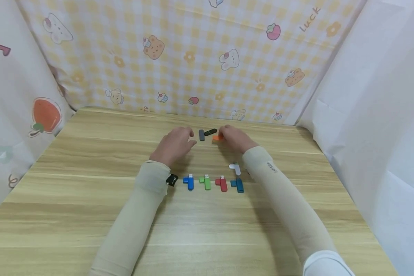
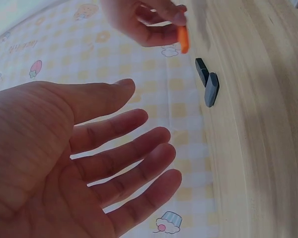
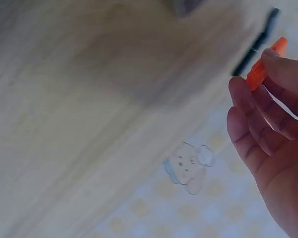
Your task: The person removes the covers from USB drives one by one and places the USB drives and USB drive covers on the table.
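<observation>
My right hand (image 1: 236, 138) pinches an orange USB stick (image 3: 264, 67) between thumb and fingertips, close over the back of the table. Beside it lie a black USB stick (image 1: 210, 132), slanted, and a dark grey one (image 1: 201, 135), their ends close together. My left hand (image 2: 104, 158) holds nothing; its fingers are spread and slightly bent, to the left of the grey stick. Nearer to me, blue (image 1: 190, 182), green (image 1: 207, 182), red (image 1: 222, 183) and teal (image 1: 239, 185) USB sticks lie in a row, swivelled partly out of their covers.
A white USB stick (image 1: 237, 169) lies behind the teal one, by my right sleeve. Next to the left cuff is a small black item (image 1: 172, 179) with a white mark. A checked curtain (image 1: 193, 57) hangs along the wooden table's (image 1: 200, 237) back edge, with white cloth at both sides.
</observation>
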